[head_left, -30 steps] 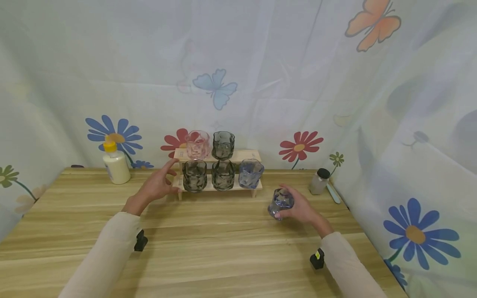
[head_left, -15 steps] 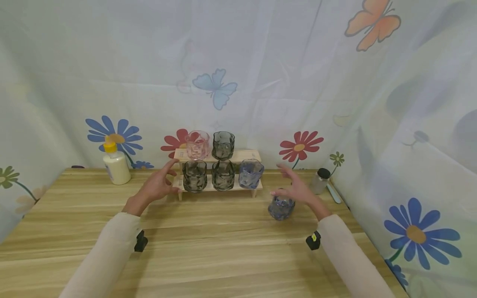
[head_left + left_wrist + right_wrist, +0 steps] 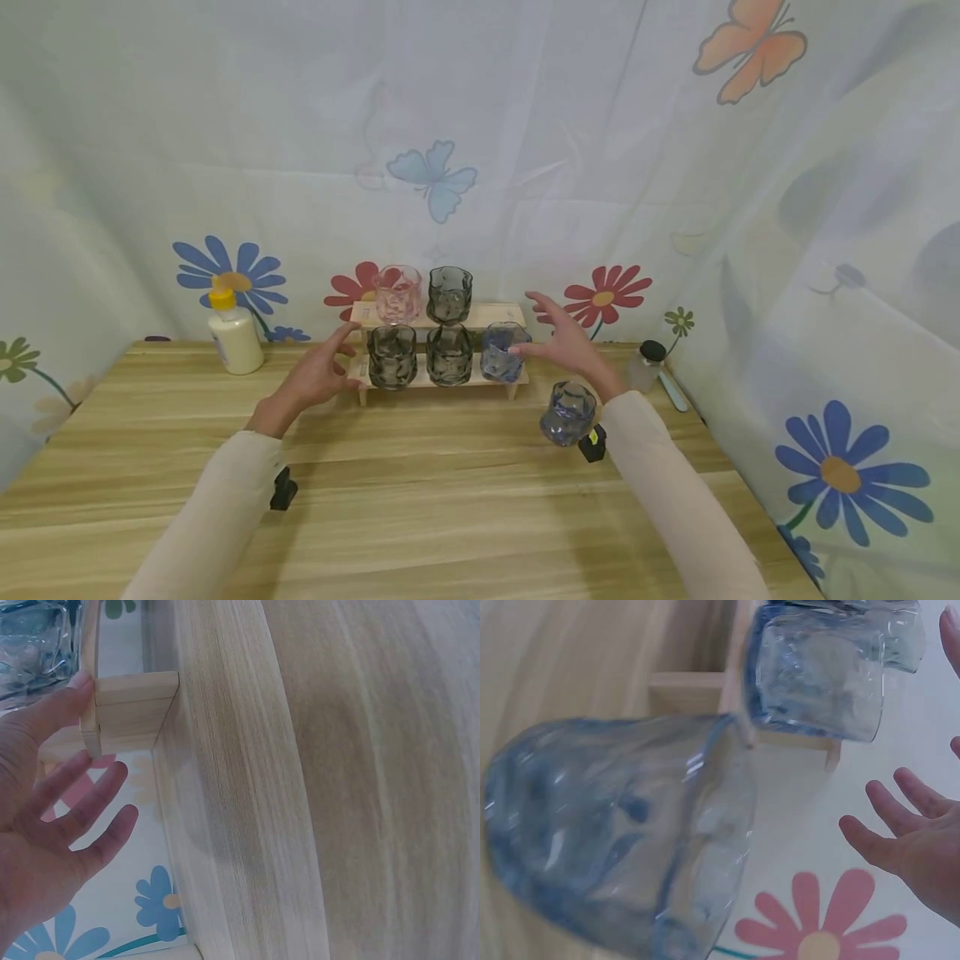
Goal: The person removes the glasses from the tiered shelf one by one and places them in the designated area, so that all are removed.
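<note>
A two-tier wooden rack (image 3: 491, 313) stands at the back of the table. Its upper tier bears a pink glass (image 3: 398, 295) and a smoky grey glass (image 3: 450, 295). On the lower tier are two more grey glasses and a blue glass (image 3: 501, 354). My left hand (image 3: 313, 375) rests against the rack's left end, thumb on the lower shelf's edge in the left wrist view. My right hand (image 3: 568, 342), fingers spread and holding nothing, is at the rack's right end, its thumb overlapping the blue glass in the head view. Another blue glass (image 3: 567, 414) stands on the table below my right wrist.
A bottle of pale liquid with a yellow cap (image 3: 236, 333) stands at the back left. Toward the back right are a small black-lidded jar (image 3: 647, 367) and a light-blue handled tool (image 3: 672, 391). A flower-printed curtain (image 3: 315, 150) borders the table.
My right hand has let go of the blue glass on the table, risen off it and moved left toward the rack. The left hand keeps its place.
</note>
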`<state>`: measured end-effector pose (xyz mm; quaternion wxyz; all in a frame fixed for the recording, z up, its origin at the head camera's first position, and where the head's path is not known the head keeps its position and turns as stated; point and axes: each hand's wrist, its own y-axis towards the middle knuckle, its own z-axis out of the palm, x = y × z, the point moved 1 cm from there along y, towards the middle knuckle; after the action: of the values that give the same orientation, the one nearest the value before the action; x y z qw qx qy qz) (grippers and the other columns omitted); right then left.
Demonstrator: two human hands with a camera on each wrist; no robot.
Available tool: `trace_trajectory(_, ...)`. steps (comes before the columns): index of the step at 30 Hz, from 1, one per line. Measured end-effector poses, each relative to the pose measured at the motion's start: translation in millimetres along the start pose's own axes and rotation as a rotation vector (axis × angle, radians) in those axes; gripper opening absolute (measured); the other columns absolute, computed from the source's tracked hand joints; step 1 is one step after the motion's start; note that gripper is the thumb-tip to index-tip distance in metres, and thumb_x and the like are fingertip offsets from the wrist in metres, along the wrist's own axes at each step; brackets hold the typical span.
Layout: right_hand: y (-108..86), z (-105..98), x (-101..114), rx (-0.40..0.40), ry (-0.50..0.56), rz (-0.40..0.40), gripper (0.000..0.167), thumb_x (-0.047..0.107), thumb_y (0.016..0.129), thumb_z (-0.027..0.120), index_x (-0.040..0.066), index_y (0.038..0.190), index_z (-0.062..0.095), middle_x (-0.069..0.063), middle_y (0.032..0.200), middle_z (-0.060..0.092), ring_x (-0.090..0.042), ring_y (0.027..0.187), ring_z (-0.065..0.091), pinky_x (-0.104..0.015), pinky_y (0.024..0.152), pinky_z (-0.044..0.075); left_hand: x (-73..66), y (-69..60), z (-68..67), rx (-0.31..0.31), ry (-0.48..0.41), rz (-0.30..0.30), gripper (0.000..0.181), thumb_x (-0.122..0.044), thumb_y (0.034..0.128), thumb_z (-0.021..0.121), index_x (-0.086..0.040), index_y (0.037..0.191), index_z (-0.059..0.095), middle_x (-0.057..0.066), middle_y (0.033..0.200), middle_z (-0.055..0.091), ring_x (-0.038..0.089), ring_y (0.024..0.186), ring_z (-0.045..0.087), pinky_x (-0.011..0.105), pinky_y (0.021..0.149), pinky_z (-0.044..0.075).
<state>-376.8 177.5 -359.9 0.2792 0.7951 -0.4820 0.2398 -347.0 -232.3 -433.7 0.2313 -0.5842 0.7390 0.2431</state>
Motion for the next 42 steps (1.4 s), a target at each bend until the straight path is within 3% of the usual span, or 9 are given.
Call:
trace_trajectory(7,25.9,6.8,12.8,0.046,-0.02,-0.078,0.096,0.038,0.081,0.083,0.02,0.158,0.028,-0.01,0.162,0.032,-0.045,0.142,0.04,-0.061,0.112,0.035,0.3,0.0,-0.1,-0.006,-0.002,0.005,0.102,-0.018,0.0821,0.083,-0.019,0.159,0.016,0.029,0.137,0.055,0.044,0.104,0.066,0.056,0.085,0.055)
trace_trajectory(17,54.3,17.0,31.1,0.048,-0.044,-0.122,0.093,0.03,0.082,0.083,0.014,0.157,0.03,-0.019,0.158,0.034,-0.044,0.139,0.041,-0.057,0.112,0.037,1.2,-0.5,0.1,-0.013,0.0,0.013,0.102,-0.015,0.0814,0.083,-0.018,0.159,0.017,0.029,0.136,0.056,0.043,0.103,0.067,0.055,0.083,0.055)
trace_trajectory(27,72.6,28.1,42.9,0.074,-0.02,-0.086,0.094,0.035,0.083,0.082,0.02,0.158,0.028,-0.018,0.159,0.032,-0.045,0.138,0.043,-0.054,0.109,0.043,0.7,-0.6,0.9,-0.015,-0.009,0.013,0.102,-0.014,0.0814,0.083,-0.018,0.159,0.017,0.029,0.136,0.056,0.043,0.102,0.067,0.055,0.084,0.055)
trace_trajectory(36,87.1,40.5,50.9,0.095,0.025,-0.104,0.089,0.028,0.086,0.08,0.018,0.158,0.028,-0.017,0.161,0.031,-0.045,0.138,0.044,-0.055,0.11,0.041,0.4,-1.1,1.0,-0.019,-0.01,0.009,0.102,-0.015,0.0814,0.083,-0.018,0.159,0.017,0.028,0.136,0.056,0.043,0.103,0.067,0.055,0.084,0.055)
trace_trajectory(42,93.6,48.7,56.8,0.105,0.022,-0.064,0.09,0.029,0.086,0.08,0.022,0.158,0.027,-0.013,0.163,0.028,-0.042,0.138,0.044,-0.053,0.109,0.043,1.7,-1.1,1.3,-0.015,-0.015,-0.001,0.102,-0.017,0.0818,0.083,-0.02,0.159,0.016,0.028,0.137,0.055,0.043,0.104,0.066,0.056,0.086,0.055)
